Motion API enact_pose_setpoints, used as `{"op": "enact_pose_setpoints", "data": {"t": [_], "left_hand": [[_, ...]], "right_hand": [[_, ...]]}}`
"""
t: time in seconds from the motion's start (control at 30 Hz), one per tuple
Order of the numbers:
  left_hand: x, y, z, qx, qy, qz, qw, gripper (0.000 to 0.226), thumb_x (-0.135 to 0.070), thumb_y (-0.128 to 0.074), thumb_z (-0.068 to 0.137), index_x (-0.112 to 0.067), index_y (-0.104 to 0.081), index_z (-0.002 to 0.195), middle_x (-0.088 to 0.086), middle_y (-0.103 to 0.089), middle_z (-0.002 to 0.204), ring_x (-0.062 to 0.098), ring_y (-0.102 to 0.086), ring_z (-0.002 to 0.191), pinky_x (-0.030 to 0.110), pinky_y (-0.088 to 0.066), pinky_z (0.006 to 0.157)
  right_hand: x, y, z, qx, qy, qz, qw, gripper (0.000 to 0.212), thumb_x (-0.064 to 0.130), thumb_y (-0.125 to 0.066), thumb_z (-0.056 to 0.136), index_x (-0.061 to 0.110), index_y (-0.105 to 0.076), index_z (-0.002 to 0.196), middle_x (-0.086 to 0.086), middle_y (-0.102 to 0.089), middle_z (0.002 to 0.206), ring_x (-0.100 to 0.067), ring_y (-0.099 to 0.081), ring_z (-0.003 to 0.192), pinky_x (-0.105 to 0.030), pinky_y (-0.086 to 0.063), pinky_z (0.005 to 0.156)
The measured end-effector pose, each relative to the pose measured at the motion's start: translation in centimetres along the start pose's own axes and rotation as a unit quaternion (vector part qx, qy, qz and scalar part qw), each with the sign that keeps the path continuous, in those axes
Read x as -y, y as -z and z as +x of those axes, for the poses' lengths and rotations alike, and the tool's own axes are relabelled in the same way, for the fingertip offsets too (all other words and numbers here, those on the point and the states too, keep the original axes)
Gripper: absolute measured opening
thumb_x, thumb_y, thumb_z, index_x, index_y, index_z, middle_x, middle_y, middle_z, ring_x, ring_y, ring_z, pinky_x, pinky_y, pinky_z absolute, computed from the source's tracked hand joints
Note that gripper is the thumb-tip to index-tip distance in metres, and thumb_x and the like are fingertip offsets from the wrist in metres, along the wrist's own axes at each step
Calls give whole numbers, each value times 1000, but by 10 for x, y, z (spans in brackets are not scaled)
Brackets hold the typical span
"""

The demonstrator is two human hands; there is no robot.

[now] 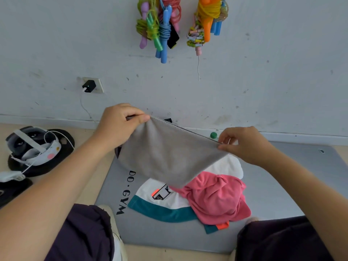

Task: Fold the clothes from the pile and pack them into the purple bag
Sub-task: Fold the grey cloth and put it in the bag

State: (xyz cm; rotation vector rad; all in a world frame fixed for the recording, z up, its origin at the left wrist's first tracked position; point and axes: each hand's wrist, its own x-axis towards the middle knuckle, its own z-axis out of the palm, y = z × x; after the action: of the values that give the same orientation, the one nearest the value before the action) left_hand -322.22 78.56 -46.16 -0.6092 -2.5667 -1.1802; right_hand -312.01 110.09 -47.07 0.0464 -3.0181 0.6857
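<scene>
Head view of a person seated on the floor, both bare hands raised over a grey exercise mat printed with black lettering. The left hand pinches the far left corner of a grey garment between thumb and curled fingers; the right hand pinches the opposite end of the same upper edge, so that the stitched hem runs taut between the two hands and slopes down toward the right. The cloth hangs in the air as a rounded flap, its lower edge falling in front of the pile. The pile lies on the mat just beyond the knees: a pink garment crumpled on the right, a white garment with a teal band spread on the left beneath it (an orange patch shows on its front and at its near right corner), and a white piece at the far right, partly hidden by the grey cloth. A small dark object shows at the grey cloth's left edge; what it is cannot be told. Left of the mat, a headset with white straps and a cable rests on a dark round cushion. On the far wall, a black charger sits in a socket and two bundles of coloured skipping ropes hang above. A green cap lies at the wall's foot.
</scene>
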Motion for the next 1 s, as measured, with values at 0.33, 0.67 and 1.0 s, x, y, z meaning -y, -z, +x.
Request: {"op": "enact_pose_setpoints", "data": {"t": [0.33, 0.67, 1.0], "left_hand": [[26, -13, -7, 77, 35, 68, 994, 18, -35, -77, 82, -20, -74, 73, -9, -65, 74, 6, -60, 72, 16, -42, 64], [22, -12, -12, 99, 217, -212, 948, 18, -17, -67, 92, -6, -59, 80, 5, -63, 77, 15, -64, 62, 28, -59, 54], [11, 15, -6, 38, 228, -205, 951, 27, -30, -81, 78, -17, -60, 68, -10, -56, 51, 4, -47, 41, 15, -32, 38]], "right_hand": [[-14, 3, 6, -113, 31, -80, 990, 7, 12, -66, 89, 11, -72, 89, 2, -55, 93, -20, -55, 78, -34, -32, 86], [-25, 14, 4, -151, -101, 166, 969, 24, 32, -69, 88, 14, -58, 77, 3, -55, 72, -14, -50, 70, -24, -38, 60], [-7, 27, -7, -48, -131, 417, 898, 34, 40, -73, 73, 9, -60, 78, -14, -52, 66, -23, -43, 51, -28, -37, 47]]}}
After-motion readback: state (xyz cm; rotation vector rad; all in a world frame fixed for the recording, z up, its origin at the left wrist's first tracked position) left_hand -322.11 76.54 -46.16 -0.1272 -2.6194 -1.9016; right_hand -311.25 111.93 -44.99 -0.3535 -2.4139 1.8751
